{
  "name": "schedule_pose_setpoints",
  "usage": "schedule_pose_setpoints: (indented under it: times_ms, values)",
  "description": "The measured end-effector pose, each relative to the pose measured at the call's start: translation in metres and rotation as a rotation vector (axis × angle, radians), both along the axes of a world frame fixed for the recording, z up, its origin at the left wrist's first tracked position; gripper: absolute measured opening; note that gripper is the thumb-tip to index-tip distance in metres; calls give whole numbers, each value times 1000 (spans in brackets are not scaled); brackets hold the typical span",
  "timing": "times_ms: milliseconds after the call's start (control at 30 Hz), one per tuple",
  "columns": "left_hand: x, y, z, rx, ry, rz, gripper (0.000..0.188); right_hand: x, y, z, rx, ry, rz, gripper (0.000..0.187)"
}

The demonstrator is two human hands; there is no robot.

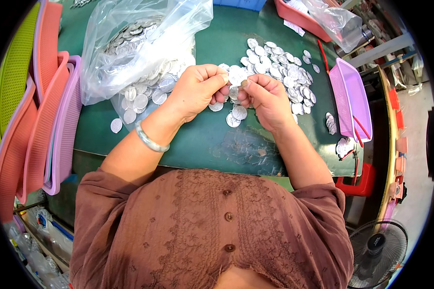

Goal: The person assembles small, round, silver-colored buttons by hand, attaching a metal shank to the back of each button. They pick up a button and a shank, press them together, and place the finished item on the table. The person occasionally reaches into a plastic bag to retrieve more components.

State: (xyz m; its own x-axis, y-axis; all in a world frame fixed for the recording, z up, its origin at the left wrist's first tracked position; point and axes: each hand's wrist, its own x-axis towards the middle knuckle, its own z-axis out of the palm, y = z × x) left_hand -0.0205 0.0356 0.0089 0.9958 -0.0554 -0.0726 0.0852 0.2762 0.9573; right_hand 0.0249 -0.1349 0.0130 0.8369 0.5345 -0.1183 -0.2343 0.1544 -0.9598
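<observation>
Both hands meet over the green table, thumbs and fingers pinched. My left hand [197, 89], with a pale bangle [152, 139] on its wrist, and my right hand [267, 98] grip opposite edges of a round silver coin-like disc [237, 75]. More silver discs [239, 112] lie beneath and just in front of the fingers. To the right, beyond my right hand, spreads a loose heap of such discs [294, 77]. Left of my left hand, a clear plastic bag [101, 72] lies with its mouth spilling many discs [140, 101] onto the table.
Pink, purple and lime plastic baskets [62, 125] stand stacked along the left edge. A purple basket [354, 96] sits at the right table edge, near small disc stacks [331, 123]. A red stool [359, 180] and a black fan [377, 245] are lower right.
</observation>
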Motion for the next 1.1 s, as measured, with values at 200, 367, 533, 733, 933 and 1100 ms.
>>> schedule_pose_setpoints:
  times_ms: [200, 367, 533, 733, 933, 1100]
  values:
    - [0, -1, 0, -9, -10, 6, 12, -2, 1, 0, 3, -4, -16, 12]
    - [1, 0, -2, -6, -3, 5, 11, -2, 1, -2, 18, -19, -3, 11]
    - [1, 1, -1, 2, 5, 7, 11, -3, 1, -1, 15, -14, -9, 11]
    - [1, 0, 0, 15, 9, 7, 11, -2, 1, 0, 6, -19, -6, 11]
    - [0, -2, 2, 78, -12, 29, 12, -2, 0, 1, -36, -90, -6, 13]
    - [-1, -4, -1, 141, -107, 63, 14, -4, 1, 4, -68, -177, -28, 14]
